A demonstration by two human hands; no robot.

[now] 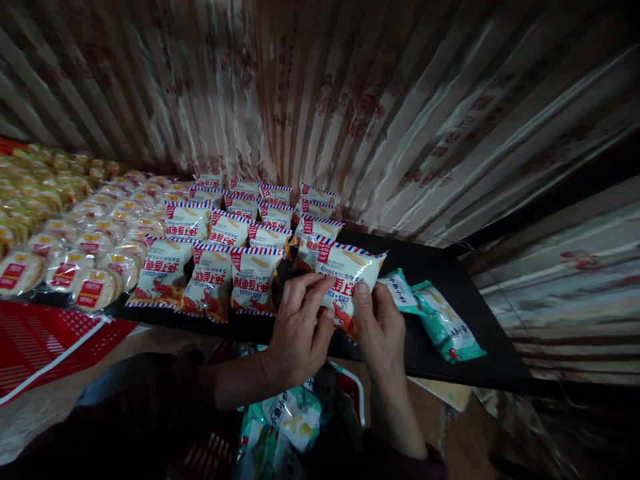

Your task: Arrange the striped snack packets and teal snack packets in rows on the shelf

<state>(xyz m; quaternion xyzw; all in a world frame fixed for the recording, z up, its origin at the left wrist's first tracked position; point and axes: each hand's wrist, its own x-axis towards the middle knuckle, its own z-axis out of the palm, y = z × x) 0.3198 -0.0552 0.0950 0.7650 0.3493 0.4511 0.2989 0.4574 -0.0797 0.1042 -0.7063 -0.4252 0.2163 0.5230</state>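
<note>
At the back, a tall, wrinkly curtain with reddish pictures. In front of it, a long black table. Far left, lots of shiny yellow packs, then round crackers in see-through wrap, all close together. Beside those, neat rows of white snack bags with stripes along the tops. On the right, two green bags, lying down and touching. Down low on the left, a red basket; between the arms, more green packs, partly hidden by dark sleeves.

At the right end of the front row, one striped bag, tipped back and in the way of bags behind. Right hand closed on its lower right side, thumb in front. Left hand with bent fingers, touching its lower left side; gripping or only pressing, cannot tell.
</note>
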